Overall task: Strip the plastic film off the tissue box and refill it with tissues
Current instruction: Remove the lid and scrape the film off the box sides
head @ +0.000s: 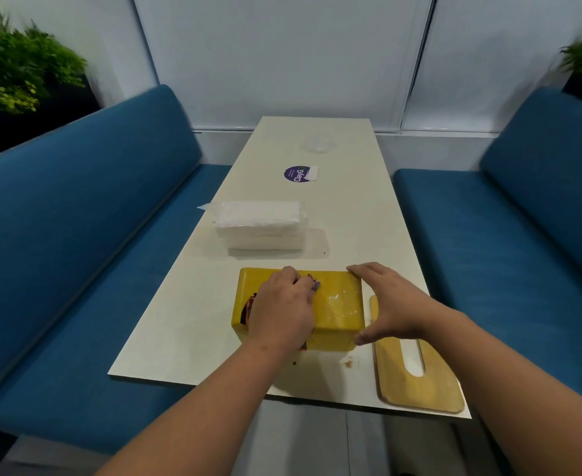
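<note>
Head view: a yellow tissue box (337, 304) sits on the near end of a long pale tabletop (351, 207), turned so that a plain closed face points up. The left hand (282, 310) lies over the left half of that face, its fingers curled at the far side and pinching a small dark scrap of film (315, 285) between the fingertips, so this grip is closed on the film. More dark, reddish film (248, 309) shows at the left edge of the box beside the wrist. White smears mark the bare yellow surface to the right of the hand.

The right hand (389, 304) spans the right end of the box, straight fingers against the far right corner and thumb at the near right corner; its grip is spread open and braces the box.

Just right of the box, touching or nearly so, a flat wooden lid (433, 383) with 1 long slot lies on the tabletop near the front edge. Farther up the tabletop, apart from the box, 1 pack of white tissues (260, 228) rests in clear wrap. Beyond it is a round purple sticker (296, 174). Blue bench seats (77, 218) run along both sides, with green plants (15, 73) at the upper corners.
</note>
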Action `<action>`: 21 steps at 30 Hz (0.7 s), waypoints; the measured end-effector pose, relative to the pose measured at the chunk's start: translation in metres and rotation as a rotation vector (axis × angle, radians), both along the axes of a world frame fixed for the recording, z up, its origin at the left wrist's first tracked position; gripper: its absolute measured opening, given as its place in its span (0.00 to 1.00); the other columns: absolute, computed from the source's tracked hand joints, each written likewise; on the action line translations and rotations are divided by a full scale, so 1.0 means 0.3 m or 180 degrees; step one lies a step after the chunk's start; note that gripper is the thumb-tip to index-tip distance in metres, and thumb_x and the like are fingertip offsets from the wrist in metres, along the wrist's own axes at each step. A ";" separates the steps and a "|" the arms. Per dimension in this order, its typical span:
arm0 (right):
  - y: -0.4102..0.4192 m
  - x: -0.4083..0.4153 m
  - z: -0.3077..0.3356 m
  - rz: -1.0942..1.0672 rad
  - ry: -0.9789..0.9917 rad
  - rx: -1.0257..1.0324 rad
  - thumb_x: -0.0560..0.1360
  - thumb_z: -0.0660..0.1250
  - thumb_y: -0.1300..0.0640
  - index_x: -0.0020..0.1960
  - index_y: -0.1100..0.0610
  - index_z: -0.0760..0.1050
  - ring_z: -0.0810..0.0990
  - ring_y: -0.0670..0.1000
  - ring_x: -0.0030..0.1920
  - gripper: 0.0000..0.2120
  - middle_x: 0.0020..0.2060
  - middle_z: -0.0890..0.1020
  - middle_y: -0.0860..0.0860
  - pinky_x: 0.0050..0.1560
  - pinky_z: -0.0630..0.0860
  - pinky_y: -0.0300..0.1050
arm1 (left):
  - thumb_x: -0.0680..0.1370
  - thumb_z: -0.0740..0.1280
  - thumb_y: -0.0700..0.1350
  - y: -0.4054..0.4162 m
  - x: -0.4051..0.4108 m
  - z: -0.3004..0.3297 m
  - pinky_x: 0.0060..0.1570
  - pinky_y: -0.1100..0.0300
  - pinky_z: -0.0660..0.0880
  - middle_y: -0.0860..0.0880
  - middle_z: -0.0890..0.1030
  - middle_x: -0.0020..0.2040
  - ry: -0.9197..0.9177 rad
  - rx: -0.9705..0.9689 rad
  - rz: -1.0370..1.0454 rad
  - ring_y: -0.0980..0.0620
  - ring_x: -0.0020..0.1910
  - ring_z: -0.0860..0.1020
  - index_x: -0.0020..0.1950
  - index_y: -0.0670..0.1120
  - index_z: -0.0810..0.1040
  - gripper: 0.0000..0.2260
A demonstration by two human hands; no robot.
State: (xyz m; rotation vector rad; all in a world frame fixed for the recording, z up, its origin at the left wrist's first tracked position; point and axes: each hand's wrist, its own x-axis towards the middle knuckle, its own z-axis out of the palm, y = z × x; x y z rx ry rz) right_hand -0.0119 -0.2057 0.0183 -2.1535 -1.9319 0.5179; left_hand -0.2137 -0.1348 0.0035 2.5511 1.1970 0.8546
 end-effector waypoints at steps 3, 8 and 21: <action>-0.012 0.008 -0.013 -0.0023 0.0095 0.0064 0.56 0.80 0.37 0.76 0.44 0.52 0.64 0.50 0.70 0.57 0.72 0.61 0.43 0.66 0.69 0.49 | 0.78 0.64 0.43 -0.015 -0.001 0.009 0.43 0.52 0.74 0.48 0.76 0.44 0.0065 0.0047 -0.0188 0.48 0.43 0.73 0.52 0.47 0.82 0.08; -0.004 0.013 -0.016 -0.0009 0.0186 0.0110 0.56 0.80 0.40 0.77 0.45 0.53 0.65 0.49 0.68 0.56 0.72 0.62 0.44 0.64 0.70 0.47 | 0.77 0.65 0.45 -0.077 -0.034 0.013 0.37 0.54 0.75 0.50 0.77 0.40 0.0199 0.0378 -0.0985 0.48 0.37 0.74 0.45 0.46 0.84 0.07; 0.006 0.006 -0.029 0.0009 0.0201 0.0141 0.57 0.79 0.41 0.76 0.48 0.53 0.66 0.51 0.67 0.55 0.70 0.62 0.46 0.62 0.72 0.47 | 0.76 0.65 0.47 -0.062 -0.035 0.040 0.36 0.61 0.67 0.52 0.78 0.40 0.0488 0.0348 -0.1323 0.50 0.38 0.74 0.45 0.50 0.84 0.08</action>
